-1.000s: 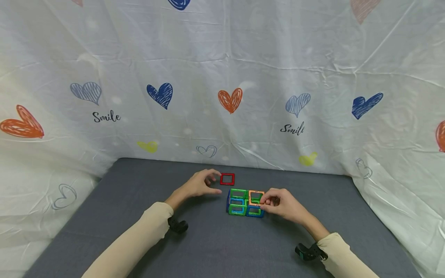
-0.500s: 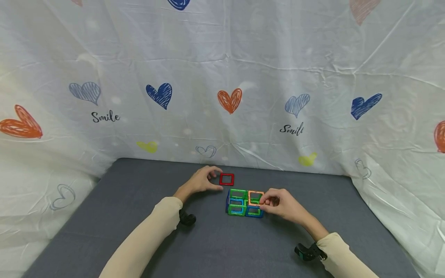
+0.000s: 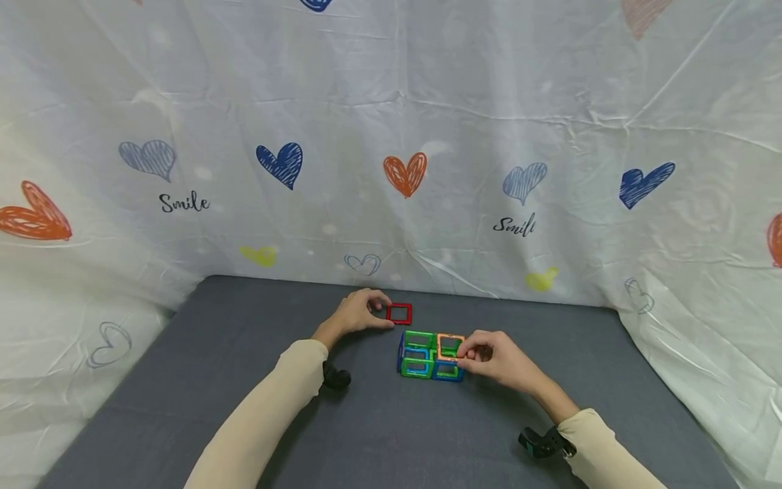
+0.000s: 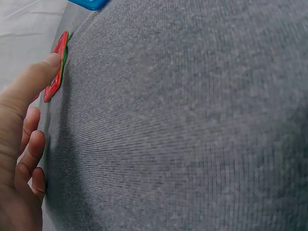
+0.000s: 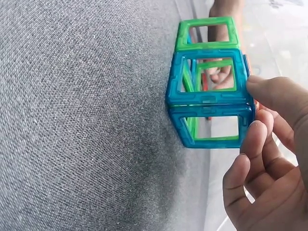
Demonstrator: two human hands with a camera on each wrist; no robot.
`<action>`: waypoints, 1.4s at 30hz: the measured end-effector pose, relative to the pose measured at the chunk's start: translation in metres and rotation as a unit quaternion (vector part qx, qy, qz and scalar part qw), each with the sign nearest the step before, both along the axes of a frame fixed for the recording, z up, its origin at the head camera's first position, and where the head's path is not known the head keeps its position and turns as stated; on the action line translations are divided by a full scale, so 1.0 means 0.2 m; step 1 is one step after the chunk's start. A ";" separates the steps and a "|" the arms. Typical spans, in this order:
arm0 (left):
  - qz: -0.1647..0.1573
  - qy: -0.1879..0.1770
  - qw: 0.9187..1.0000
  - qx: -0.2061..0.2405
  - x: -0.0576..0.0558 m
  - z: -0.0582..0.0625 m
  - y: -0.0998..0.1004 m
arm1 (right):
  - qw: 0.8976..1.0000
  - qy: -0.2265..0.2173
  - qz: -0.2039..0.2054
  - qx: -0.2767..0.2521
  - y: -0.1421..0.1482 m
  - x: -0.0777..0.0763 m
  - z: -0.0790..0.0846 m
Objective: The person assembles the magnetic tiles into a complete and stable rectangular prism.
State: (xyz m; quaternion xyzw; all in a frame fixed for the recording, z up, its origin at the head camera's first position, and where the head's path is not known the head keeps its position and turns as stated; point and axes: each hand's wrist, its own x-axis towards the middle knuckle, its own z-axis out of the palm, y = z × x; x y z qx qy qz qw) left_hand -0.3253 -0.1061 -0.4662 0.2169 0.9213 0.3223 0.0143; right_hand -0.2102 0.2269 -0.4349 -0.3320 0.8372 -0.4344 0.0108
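A red square magnetic tile (image 3: 400, 322) lies near the back of the table, a green edge (image 4: 64, 58) showing beneath it in the left wrist view. My left hand (image 3: 356, 314) reaches it from the left, thumb and forefinger at its near and far edges. In front stands a low boxy structure of green and blue magnetic tiles (image 5: 211, 100). On its top right, an orange tile (image 3: 451, 335) is pinched between the thumb and fingers of my right hand (image 3: 502, 361). That hand partly covers the orange tile in the right wrist view.
Grey cloth covers the table (image 3: 391, 435). Behind it hangs a white curtain (image 3: 342, 224) printed with hearts and words, meeting the table's back edge close beyond the red tile. Black wrist straps (image 3: 546, 443) sit on both forearms.
My left hand has moved back and slightly right, its thumb closing in to the red tile's near edge. My right hand and the tile structure have stayed in place.
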 end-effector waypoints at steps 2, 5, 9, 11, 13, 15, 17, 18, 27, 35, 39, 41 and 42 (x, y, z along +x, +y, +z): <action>0.000 0.001 1.000 -0.009 0.00 0.00 0.00 | 1.000 -0.003 -0.002 0.001 0.00 0.00 0.00; -0.003 0.002 1.000 -0.021 -0.01 0.00 0.00 | 1.000 -0.008 -0.004 0.003 0.00 0.00 0.00; -0.007 0.002 1.000 -0.025 -0.01 0.00 0.01 | 1.000 -0.009 -0.005 0.004 0.00 -0.01 0.00; -0.011 -0.001 1.000 -0.027 -0.01 0.00 0.01 | 1.000 -0.008 -0.006 0.005 0.00 -0.01 0.00; -0.017 -0.003 0.999 -0.029 -0.01 0.01 0.02 | 1.000 -0.008 -0.005 0.005 0.00 -0.01 0.00; -0.022 -0.007 0.999 -0.028 0.00 0.01 0.02 | 1.000 -0.008 -0.005 0.005 0.00 -0.01 0.00; -0.025 -0.008 0.999 -0.028 0.00 0.02 0.03 | 1.000 -0.011 -0.005 0.005 0.00 -0.01 -0.01; -0.026 -0.008 0.999 -0.026 0.01 0.02 0.03 | 1.000 -0.013 -0.005 0.005 0.00 -0.01 -0.01; -0.032 -0.005 0.999 -0.018 0.02 0.02 0.02 | 1.000 -0.020 -0.006 0.004 0.00 -0.01 -0.01; -0.047 -0.010 0.999 0.011 0.04 0.04 -0.02 | 1.000 -0.012 -0.003 0.004 0.00 0.00 0.00; -0.060 0.000 0.998 0.016 0.06 0.06 -0.06 | 1.000 -0.009 -0.005 0.006 0.00 0.00 0.00; -0.066 0.007 0.998 0.020 0.06 0.06 -0.09 | 1.000 -0.009 -0.006 0.006 0.00 0.00 0.00; -0.069 0.010 0.997 0.023 0.07 0.06 -0.10 | 1.000 -0.010 -0.006 0.006 0.00 0.00 0.00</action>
